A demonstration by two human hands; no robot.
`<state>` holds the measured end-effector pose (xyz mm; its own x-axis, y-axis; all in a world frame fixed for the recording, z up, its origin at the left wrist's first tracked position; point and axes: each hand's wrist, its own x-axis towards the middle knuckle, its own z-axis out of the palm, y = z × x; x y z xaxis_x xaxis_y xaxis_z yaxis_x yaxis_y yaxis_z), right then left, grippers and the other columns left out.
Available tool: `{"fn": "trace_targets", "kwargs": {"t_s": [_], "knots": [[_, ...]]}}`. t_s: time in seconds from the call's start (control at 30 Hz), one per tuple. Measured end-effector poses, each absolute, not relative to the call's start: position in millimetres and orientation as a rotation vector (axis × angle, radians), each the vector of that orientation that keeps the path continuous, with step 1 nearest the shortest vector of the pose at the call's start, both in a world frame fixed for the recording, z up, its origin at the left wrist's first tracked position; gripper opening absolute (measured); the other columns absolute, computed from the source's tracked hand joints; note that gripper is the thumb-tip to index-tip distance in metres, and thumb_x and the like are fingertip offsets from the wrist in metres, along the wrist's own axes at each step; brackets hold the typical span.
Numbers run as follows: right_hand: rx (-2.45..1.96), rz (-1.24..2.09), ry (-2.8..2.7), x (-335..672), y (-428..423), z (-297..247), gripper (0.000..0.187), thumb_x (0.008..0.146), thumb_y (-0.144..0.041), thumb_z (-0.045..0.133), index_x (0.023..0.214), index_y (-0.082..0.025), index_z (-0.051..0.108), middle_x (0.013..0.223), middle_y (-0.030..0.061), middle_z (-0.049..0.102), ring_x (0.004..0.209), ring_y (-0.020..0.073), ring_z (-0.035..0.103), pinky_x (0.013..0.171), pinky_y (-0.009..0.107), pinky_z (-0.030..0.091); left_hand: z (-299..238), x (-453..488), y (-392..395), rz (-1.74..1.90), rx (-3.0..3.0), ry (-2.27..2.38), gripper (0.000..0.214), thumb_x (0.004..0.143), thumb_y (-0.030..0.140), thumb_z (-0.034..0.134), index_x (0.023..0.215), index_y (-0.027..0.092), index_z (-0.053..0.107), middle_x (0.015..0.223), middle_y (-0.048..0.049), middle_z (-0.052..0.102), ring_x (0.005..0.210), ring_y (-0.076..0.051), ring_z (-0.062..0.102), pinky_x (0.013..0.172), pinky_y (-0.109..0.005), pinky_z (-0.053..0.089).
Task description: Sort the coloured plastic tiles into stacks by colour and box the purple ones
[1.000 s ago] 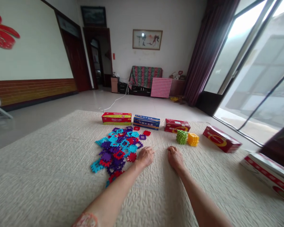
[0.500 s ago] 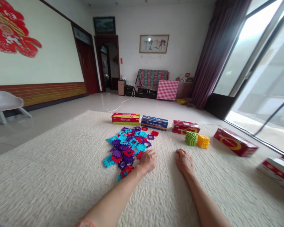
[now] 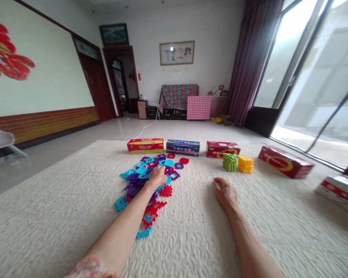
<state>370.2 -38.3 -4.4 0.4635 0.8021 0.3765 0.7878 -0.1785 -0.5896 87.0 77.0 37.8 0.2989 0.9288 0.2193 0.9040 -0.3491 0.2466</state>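
Note:
A loose heap of flat plastic interlocking pieces with notched edges, in purple, light blue and red (image 3: 133,189), lies on the mat. My left hand (image 3: 158,177) is over the heap's right part, touching it, with fingers bent down and close together. Whatever is under those fingers is hidden. Curled on the bare mat to the right, my right hand (image 3: 225,192) shows nothing in it, though its underside is out of sight. Beyond it stand a green cube (image 3: 230,162) and a yellow cube (image 3: 245,164) with notched, bumpy faces, side by side.
Along the back of the cream quilted mat (image 3: 60,193) stand a red-and-yellow box (image 3: 145,146), a blue box (image 3: 183,148) and a dark red box (image 3: 223,149). Another dark red box (image 3: 285,161) and a white-and-red box (image 3: 340,193) lie to the right.
My left hand has moved forward and left onto the heap, uncovering red pieces near its front edge. My right hand stays on the mat. The view has shifted slightly.

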Motion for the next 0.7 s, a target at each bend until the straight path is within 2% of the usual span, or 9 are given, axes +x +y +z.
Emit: {"fn": "trace_targets", "kwargs": {"t_s": [0.3, 0.43, 0.6, 0.7], "knots": [[-1.802, 0.044, -1.461, 356.4, -35.9, -0.2, 0.035, 0.078, -0.017, 0.043, 0.104, -0.017, 0.066, 0.105, 0.0092, 0.068, 0.094, 0.0206, 0.064, 0.087, 0.032, 0.046, 36.3, 107.1, 72.6, 0.711, 2.569, 1.711, 0.037, 0.079, 0.015, 0.051, 0.113, 0.020, 0.065, 0.108, -0.0086, 0.066, 0.103, -0.022, 0.058, 0.096, -0.031, 0.041], [-1.799, 0.051, -1.543, 351.3, -36.1, 1.0, 0.033, 0.078, -0.015, 0.043, 0.102, -0.016, 0.067, 0.101, 0.0089, 0.069, 0.092, 0.0206, 0.064, 0.085, 0.032, 0.046, 34.3, 112.8, 75.2, 0.622, 2.492, 1.761, 0.043, 0.075, 0.015, 0.054, 0.117, 0.018, 0.062, 0.117, -0.0121, 0.062, 0.110, -0.025, 0.055, 0.098, -0.034, 0.040], [-1.821, 0.042, -1.544, 352.0, -35.6, -0.1, 0.029, 0.080, -0.016, 0.044, 0.097, -0.016, 0.068, 0.096, 0.0085, 0.070, 0.087, 0.0205, 0.064, 0.082, 0.031, 0.046, 33.9, 97.2, 87.5, 0.480, 2.398, 1.674, 0.054, 0.070, 0.011, 0.053, 0.124, 0.015, 0.057, 0.124, -0.0122, 0.060, 0.116, -0.022, 0.054, 0.099, -0.029, 0.038], [-1.830, 0.030, -1.539, 352.4, -34.2, -1.7, 0.028, 0.080, -0.016, 0.046, 0.096, -0.017, 0.069, 0.094, 0.0075, 0.070, 0.086, 0.0196, 0.064, 0.082, 0.030, 0.046, 36.5, 89.5, 91.4, 0.476, 2.401, 1.677, 0.054, 0.068, 0.010, 0.054, 0.121, 0.015, 0.060, 0.121, -0.0125, 0.061, 0.113, -0.022, 0.055, 0.098, -0.027, 0.039]]}}
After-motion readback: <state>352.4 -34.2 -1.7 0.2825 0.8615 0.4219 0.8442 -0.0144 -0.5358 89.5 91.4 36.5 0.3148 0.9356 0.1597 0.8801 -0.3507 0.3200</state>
